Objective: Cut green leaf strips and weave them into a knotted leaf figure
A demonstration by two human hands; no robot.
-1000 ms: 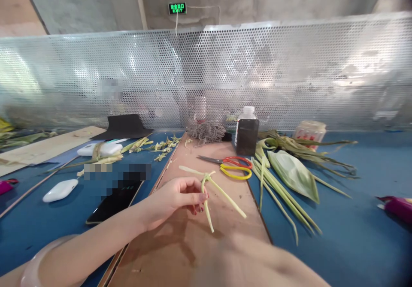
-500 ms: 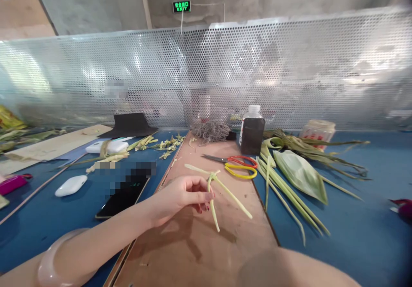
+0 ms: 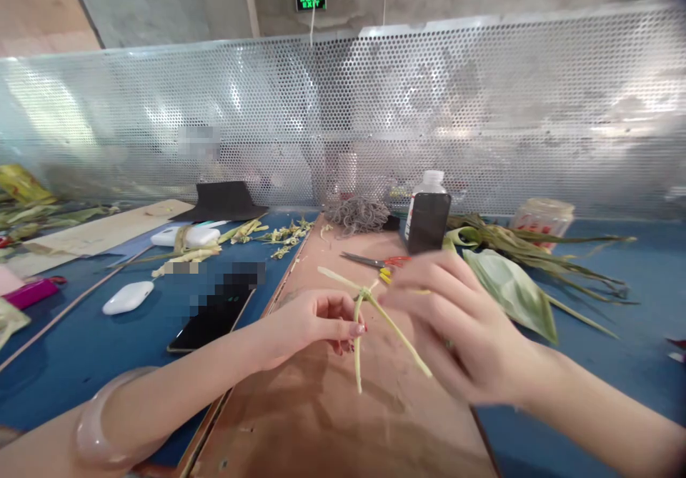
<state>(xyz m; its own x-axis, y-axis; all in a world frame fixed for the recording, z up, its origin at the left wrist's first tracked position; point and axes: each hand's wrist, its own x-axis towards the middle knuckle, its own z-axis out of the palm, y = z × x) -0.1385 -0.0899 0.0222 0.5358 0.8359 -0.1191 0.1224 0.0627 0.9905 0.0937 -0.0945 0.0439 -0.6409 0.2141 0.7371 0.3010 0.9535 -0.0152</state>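
Note:
Between thumb and fingers of my left hand (image 3: 336,324) are pale green plant strips (image 3: 399,336). They cross at a small knot just above the fingertips, and their ends spread out in several directions. My right hand (image 3: 461,324) is in the air just right of the knot, blurred by motion. Whether its fingers hold or touch anything, I cannot tell. Behind it lie scissors (image 3: 364,259) with red and yellow handles, now largely covered by the hand. A broad pale green leaf (image 3: 511,289) lies to the right of my right hand.
A dark phone (image 3: 214,317) and a white earphone case (image 3: 128,298) lie on the left. Towards the back are grey tangled cord (image 3: 358,213), a bottle with a dark front (image 3: 429,221), dried strips (image 3: 557,256) and a jar (image 3: 544,219). A perforated metal screen (image 3: 268,121) stands behind.
My right hand has come in from the lower right up to the knotted strips, covering part of the scissors. My left hand keeps its pinch on the strips. The view has shifted slightly.

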